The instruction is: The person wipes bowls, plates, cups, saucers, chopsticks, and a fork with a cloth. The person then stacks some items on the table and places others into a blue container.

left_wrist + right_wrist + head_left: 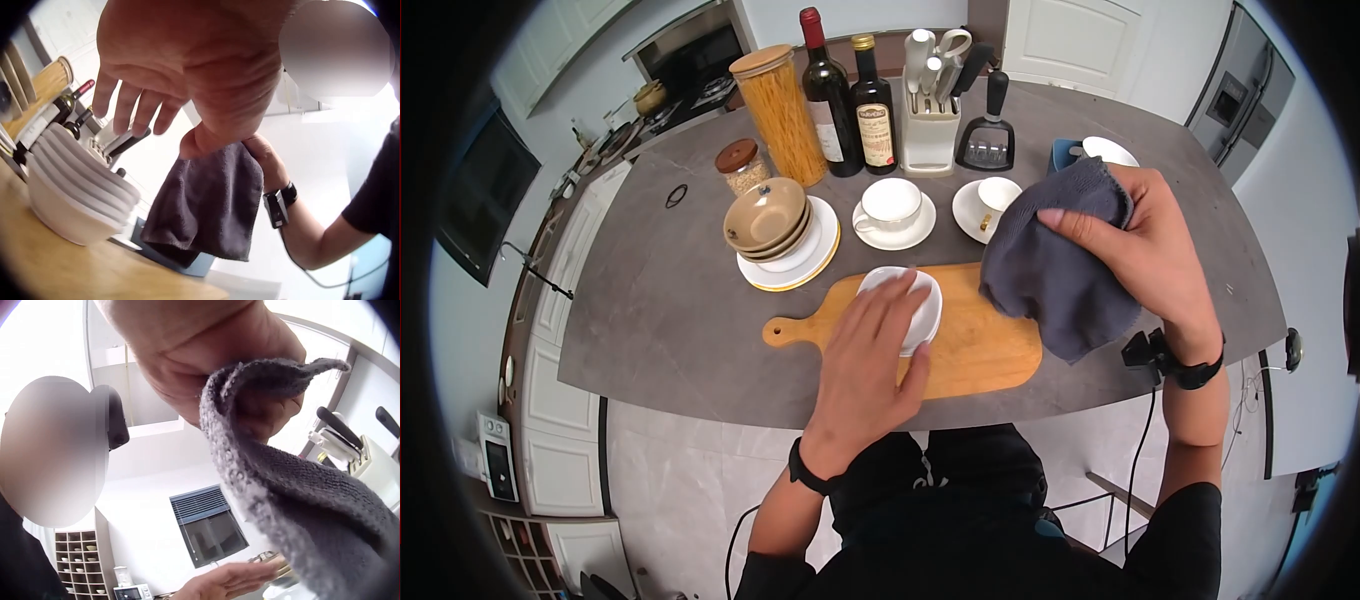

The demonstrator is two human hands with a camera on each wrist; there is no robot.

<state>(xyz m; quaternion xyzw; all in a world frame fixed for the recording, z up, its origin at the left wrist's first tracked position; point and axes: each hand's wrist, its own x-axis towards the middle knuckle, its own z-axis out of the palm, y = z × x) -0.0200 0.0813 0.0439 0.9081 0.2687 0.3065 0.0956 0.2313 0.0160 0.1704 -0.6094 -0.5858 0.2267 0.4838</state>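
A stack of white bowls [924, 318] [75, 187] stands on the wooden cutting board [980, 360]. Over it, in the head view, is the left hand [865, 370], its fingers extended; the left wrist view shows this palm [187, 69] apart from the bowls, holding nothing. A dark grey cloth [1065, 260] [209, 206] [300, 487] hangs from the right hand [1155, 240], which pinches its upper part between thumb and fingers, above the board's right end. Folds of cloth cover part of the right fingers in the right wrist view.
Brown bowls [766, 215] on plates stand left of the board. Behind it are two cups [890, 203] [1000, 195] on saucers. Farther back stand a pasta jar [780, 120], two bottles [830, 110] [874, 110], a knife block [930, 135] and a spatula [986, 140].
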